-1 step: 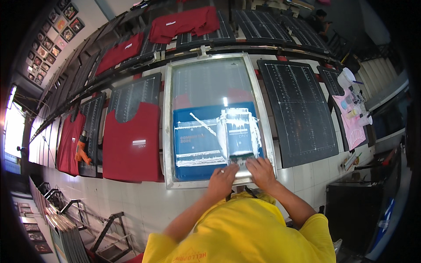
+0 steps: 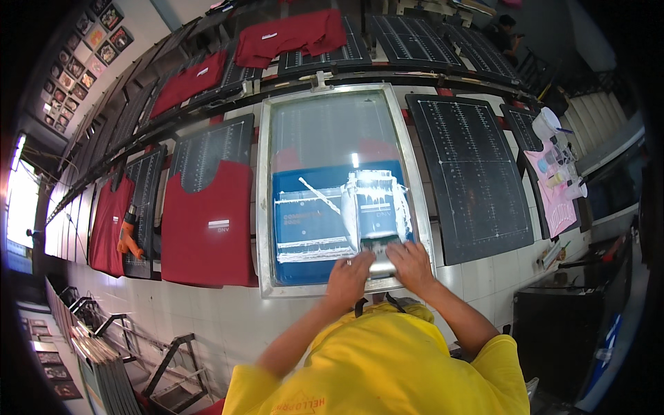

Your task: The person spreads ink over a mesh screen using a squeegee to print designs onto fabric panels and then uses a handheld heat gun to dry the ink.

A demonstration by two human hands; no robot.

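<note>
Both of my hands grip a squeegee [image 2: 382, 263] near the front edge of a framed printing screen [image 2: 265, 207]. My left hand [image 2: 348, 278] is closed on its left end, and my right hand [image 2: 411, 265] is closed on its right end. The squeegee's dark blade rests on the blue mesh [image 2: 311, 274]. White ink [image 2: 350, 218] is smeared around a rectangular patch ahead of the blade and in bands to the left. Through the clear upper mesh, a red shirt's shoulders show faintly on the board beneath.
Left of the screen, a red shirt [image 2: 200, 242] covers a black board. An orange heat gun [image 2: 127, 238] stands farther left. To the right is a bare black board [image 2: 477, 187], then a pink cloth [image 2: 550, 187] with cups. Far back, a person [image 2: 506, 34] sits.
My hands and the squeegee have shifted slightly away from me over the mesh. Both hands keep their grip.
</note>
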